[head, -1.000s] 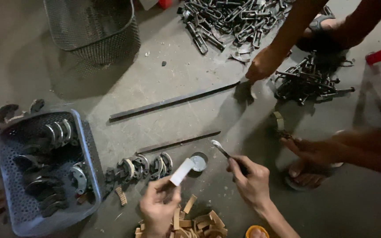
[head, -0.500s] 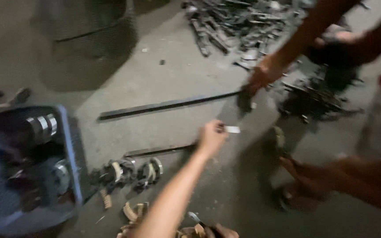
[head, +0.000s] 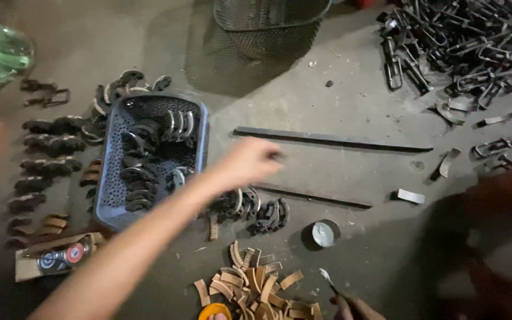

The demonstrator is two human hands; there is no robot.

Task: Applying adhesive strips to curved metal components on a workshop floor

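Above the basket, left hand outstretched

The floor is dull grey concrete with darker stains; the perforated basket is blue-grey, dotted with small holes; the curved shoes inside it are black with pale silver edges; the lining strips in the heap are tan brown; 2 long bars are black; the small round tin is silvery; the wire basket is dark grey mesh; the metal clips are black; a bottle glows green.
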